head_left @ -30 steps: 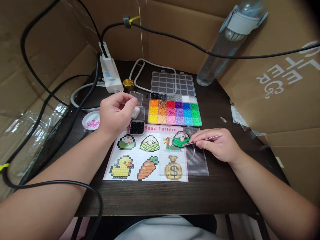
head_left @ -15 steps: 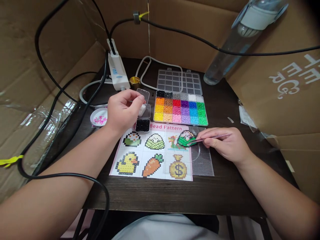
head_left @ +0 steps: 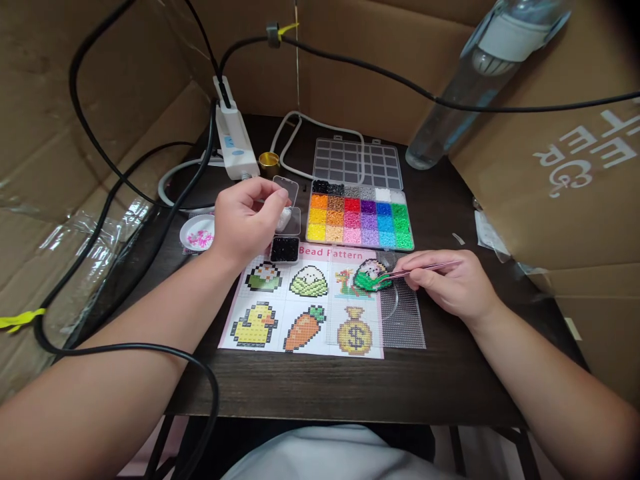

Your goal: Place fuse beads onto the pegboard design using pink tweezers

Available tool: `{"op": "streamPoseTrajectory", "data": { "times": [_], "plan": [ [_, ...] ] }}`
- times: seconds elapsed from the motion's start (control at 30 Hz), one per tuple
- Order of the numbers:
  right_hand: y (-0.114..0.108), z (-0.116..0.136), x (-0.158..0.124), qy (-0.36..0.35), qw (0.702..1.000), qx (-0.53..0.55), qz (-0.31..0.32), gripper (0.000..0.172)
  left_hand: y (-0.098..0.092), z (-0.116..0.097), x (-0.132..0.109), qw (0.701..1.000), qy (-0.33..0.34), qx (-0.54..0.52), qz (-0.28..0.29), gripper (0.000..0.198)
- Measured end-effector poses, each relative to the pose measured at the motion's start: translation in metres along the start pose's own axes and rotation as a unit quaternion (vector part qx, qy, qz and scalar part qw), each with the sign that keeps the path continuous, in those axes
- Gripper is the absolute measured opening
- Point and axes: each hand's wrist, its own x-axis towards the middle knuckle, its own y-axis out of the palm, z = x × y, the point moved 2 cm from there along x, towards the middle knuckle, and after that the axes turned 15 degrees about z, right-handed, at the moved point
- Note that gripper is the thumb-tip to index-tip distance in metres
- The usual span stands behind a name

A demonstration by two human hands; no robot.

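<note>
My right hand (head_left: 453, 283) grips a pair of tweezers (head_left: 425, 268), whose tips are at the green lower part of a bead design (head_left: 371, 277). This design has a black outline and a pale pink and white upper part. It lies on a clear pegboard (head_left: 406, 320), which overlaps the printed bead pattern sheet (head_left: 280, 340). My left hand (head_left: 247, 220) is closed in a pinch above a small clear box (head_left: 295, 220) with something white in it; what the fingers hold is hidden. Just below that hand is a small box of black beads (head_left: 285, 249).
Behind the sheet lies an open bead case (head_left: 360, 217) with many colours. A white dish (head_left: 197, 232) of pink beads stands at left. Around these are a power strip (head_left: 235, 140), a gold cup (head_left: 269, 162), a clear bottle (head_left: 450, 113), black cables (head_left: 350, 63) and cardboard walls (head_left: 380, 40).
The tweezer tips have shifted slightly right and up across the green part of the design. My left hand keeps its pinch, nearly unmoved. The whole view has shifted slightly.
</note>
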Motion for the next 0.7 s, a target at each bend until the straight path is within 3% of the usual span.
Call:
{"op": "streamPoseTrajectory", "data": {
  "times": [0.53,0.7],
  "plan": [
    [-0.0034,-0.0096,0.0039,-0.005,0.999,0.044,-0.025,0.045,-0.0023,0.0014,0.0001,1.000,-0.003,-0.002,0.007,0.018],
    [-0.0038,-0.0089,0.0034,0.006,0.999,0.043,-0.022,0.039,-0.0014,0.0012,0.0009,1.000,-0.006,0.003,0.001,0.018]
  ]
}}
